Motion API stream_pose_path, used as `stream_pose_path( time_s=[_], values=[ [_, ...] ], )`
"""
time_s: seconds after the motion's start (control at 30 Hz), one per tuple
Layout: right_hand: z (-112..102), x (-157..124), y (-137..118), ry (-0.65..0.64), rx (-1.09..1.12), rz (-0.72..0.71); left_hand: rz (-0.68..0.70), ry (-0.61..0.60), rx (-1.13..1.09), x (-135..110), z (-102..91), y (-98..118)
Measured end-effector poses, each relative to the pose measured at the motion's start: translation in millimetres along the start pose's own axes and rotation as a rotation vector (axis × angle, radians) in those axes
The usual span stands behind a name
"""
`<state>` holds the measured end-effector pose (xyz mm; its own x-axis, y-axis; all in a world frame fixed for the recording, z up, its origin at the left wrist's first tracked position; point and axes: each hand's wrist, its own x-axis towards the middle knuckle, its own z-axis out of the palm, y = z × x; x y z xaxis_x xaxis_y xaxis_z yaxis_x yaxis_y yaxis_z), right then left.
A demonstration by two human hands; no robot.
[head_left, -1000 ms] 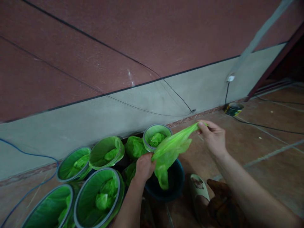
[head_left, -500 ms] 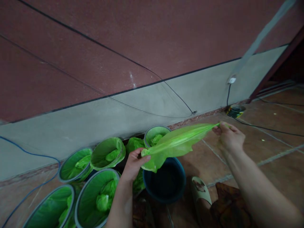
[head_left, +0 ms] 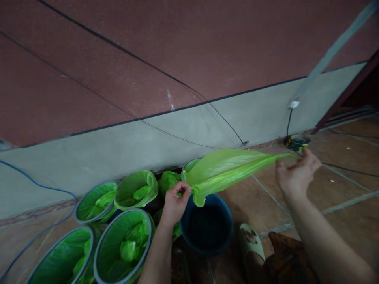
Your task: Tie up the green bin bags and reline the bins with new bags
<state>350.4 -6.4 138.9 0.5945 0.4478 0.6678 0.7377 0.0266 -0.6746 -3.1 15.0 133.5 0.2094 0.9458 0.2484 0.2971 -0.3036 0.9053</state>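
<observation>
A thin bright green plastic bag (head_left: 231,167) is stretched out in the air above a blue bucket (head_left: 207,228). My left hand (head_left: 175,201) pinches its gathered left end between thumb and fingertips. At the other end, the bag's narrow tip passes by my right hand (head_left: 296,173), whose thumb and fingers are spread apart and not closed on it. The dark inside of the bucket shows below the bag. To the left stand several bins lined with green bags, among them a grey-rimmed bin (head_left: 97,252).
A red and grey wall (head_left: 166,136) runs behind the bins, with black cables along it. A blue cable (head_left: 44,185) lies at the left. A small can (head_left: 299,142) stands by the wall at right. A slippered foot (head_left: 251,242) is beside the bucket.
My right hand has moved right and its fingers have opened from the bag's tip. The bag has billowed up and shifted right, while my left hand keeps its pinch.
</observation>
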Motion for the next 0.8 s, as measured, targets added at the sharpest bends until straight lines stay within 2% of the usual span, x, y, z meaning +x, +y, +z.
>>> stream_pose_path(
  time_s=[0.03, 0.07, 0.1, 0.17, 0.2, 0.27, 0.33, 0.43, 0.57, 0.7, 0.8],
  values=[
    [-0.3, -11.8, -18.0, 0.074, -0.049, -0.038, 0.04, 0.023, 0.07, 0.2, 4.9, 0.5],
    [0.9, -26.2, -37.2, -0.007, -0.036, -0.12, 0.073, 0.041, 0.127, 0.3, 10.3, 1.2],
    [3.5, -42.3, -56.1, -0.141, 0.028, -0.211, 0.097, 0.052, 0.171, 0.3, 16.0, 2.2],
    [11.8, -75.7, -87.7, -0.462, 0.105, -0.408, 0.133, 0.062, 0.23, 0.0, 27.3, 4.1],
    [16.5, -90.5, -98.9, -0.559, 0.115, -0.473, 0.149, 0.059, 0.249, -0.4, 32.4, 4.9],
    [24.8, -112.0, -110.8, -0.633, 0.081, -0.506, 0.184, 0.036, 0.268, -1.5, 41.3, 5.7],
    [30.4, -120.8, -111.9, -0.632, 0.01, -0.523, 0.21, 0.004, 0.268, -3.2, 48.0, 5.6],
    [33.0, -117.8, -105.9, -0.594, -0.059, -0.567, 0.223, -0.024, 0.266, -5.8, 54.4, 4.7],
    [28.2, -110.8, -103.9, -0.544, -0.025, -0.606, 0.211, -0.053, 0.339, -6.6, 57.9, 3.7],
    [10.9, -108.4, -111.7, -0.535, 0.11, -0.679, 0.245, -0.086, 0.471, -1.0, 58.9, 0.0],
    [-15.4, -97.8, -118.0, -0.476, 0.147, -0.684, 0.233, -0.059, 0.557, 6.2, 58.3, -5.6]
  ],
)
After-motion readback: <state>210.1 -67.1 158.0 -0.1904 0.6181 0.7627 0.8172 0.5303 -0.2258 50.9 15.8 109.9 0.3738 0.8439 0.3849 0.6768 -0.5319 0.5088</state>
